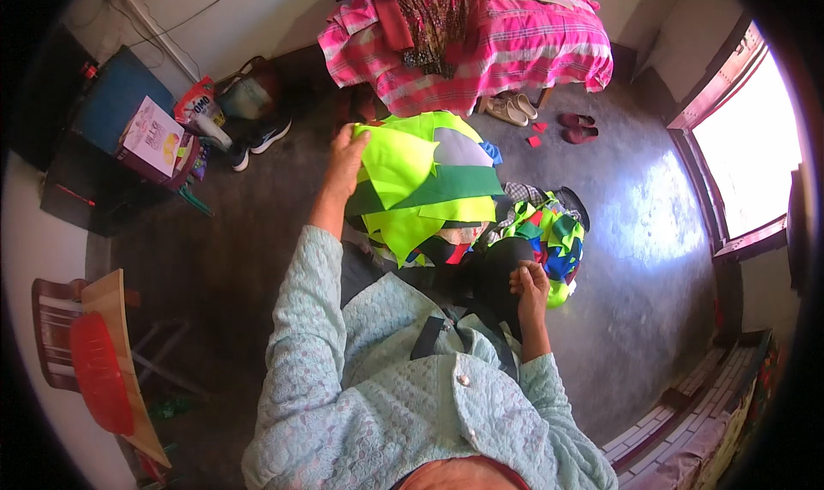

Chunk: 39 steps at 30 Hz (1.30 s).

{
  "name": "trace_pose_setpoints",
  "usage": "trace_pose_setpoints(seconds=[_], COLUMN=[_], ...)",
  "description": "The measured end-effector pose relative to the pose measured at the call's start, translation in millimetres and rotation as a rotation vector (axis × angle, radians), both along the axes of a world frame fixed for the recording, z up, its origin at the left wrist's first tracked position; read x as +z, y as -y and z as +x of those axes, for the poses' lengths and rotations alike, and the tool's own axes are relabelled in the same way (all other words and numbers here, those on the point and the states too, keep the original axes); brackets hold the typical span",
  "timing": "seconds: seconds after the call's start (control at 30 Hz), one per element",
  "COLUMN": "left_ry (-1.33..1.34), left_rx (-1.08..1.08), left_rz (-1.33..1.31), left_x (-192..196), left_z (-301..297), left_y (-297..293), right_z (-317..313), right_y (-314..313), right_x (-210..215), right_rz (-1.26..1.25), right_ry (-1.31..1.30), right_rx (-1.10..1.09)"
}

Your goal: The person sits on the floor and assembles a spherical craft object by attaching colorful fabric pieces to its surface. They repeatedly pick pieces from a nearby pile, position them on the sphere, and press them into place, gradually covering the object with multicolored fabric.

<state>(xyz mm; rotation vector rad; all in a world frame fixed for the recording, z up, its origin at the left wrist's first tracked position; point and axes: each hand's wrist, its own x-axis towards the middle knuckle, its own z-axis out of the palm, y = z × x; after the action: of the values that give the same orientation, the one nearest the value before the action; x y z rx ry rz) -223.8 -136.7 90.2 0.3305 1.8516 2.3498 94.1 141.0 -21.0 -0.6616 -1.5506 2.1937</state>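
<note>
My left hand (345, 162) pinches edge of neon-yellow cloth (396, 160), thumb and fingers together. Cloth lies ahead of my lap, partly over dark-green strip (459, 184), near grey patch (458, 148). My right hand (531, 286) low on right, fingers curled, pressed together; cannot tell whether anything sits between. Heap of coloured scraps (562, 230) just beyond.
</note>
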Motion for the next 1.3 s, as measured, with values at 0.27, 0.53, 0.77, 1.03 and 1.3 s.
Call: trace_pose_setpoints(seconds=[0.27,0.53,0.77,1.03,1.3], left_ry=[-0.236,-0.776,-0.816,-0.846,-0.891], left_rx=[0.417,0.322,0.211,0.173,0.177], left_rz=[-0.488,-0.841,-1.282,-1.445,-1.46], left_x=[-77,-68,-60,-86,-79], left_z=[-30,1,18,17,24], left_y=[30,-38,-99,-111,-113], right_z=[1,3,6,14,35], right_y=[3,4,-4,-15,-59], right_x=[0,6,-7,-5,-38], right_rz=[0.001,-0.017,-0.198,-0.426,-0.735], right_ry=[0.007,0.036,-0.048,-0.17,-0.305], right_rx=[-0.018,-0.05,-0.022,-0.001,-0.027])
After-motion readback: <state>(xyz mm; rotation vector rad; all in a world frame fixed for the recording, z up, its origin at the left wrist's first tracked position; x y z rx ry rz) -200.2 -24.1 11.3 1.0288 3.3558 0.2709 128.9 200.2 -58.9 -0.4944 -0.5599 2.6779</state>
